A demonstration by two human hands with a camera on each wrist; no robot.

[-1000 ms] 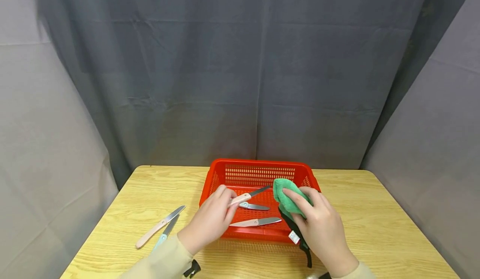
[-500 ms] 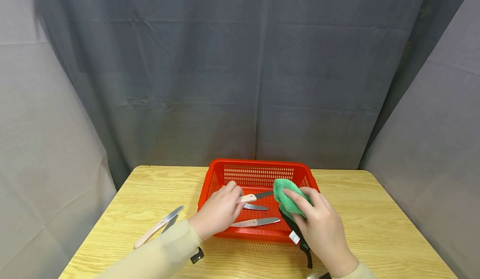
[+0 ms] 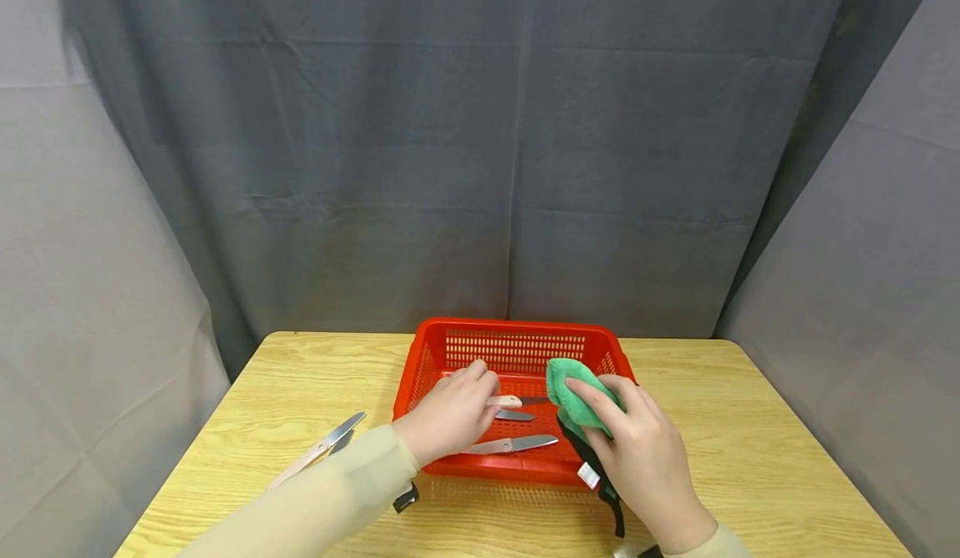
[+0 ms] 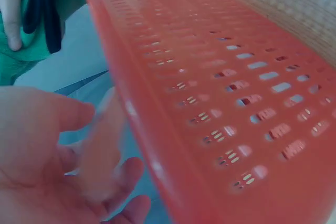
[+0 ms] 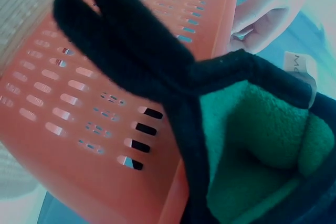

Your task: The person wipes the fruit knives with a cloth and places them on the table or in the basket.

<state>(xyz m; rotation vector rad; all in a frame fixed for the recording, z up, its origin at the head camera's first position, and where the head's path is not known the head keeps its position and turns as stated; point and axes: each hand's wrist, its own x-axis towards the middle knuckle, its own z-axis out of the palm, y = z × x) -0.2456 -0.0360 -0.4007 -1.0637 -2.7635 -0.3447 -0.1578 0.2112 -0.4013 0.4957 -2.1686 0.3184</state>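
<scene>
One knife (image 3: pixel 512 401) is in or just above the red basket (image 3: pixel 517 323), near its middle; the left hand (image 3: pixel 454 409) curls loosely round its handle (image 3: pixel 506 401). The right hand (image 3: pixel 641 441) grips a green cloth (image 3: pixel 572 383) at right. The knife looks light, stiff and sharp, safest held by that handle.

The head view is being softly lit; wrist views are being tinted blue, the knife handle (image 4: pixel 101 148) being blurred in the left.
</scene>
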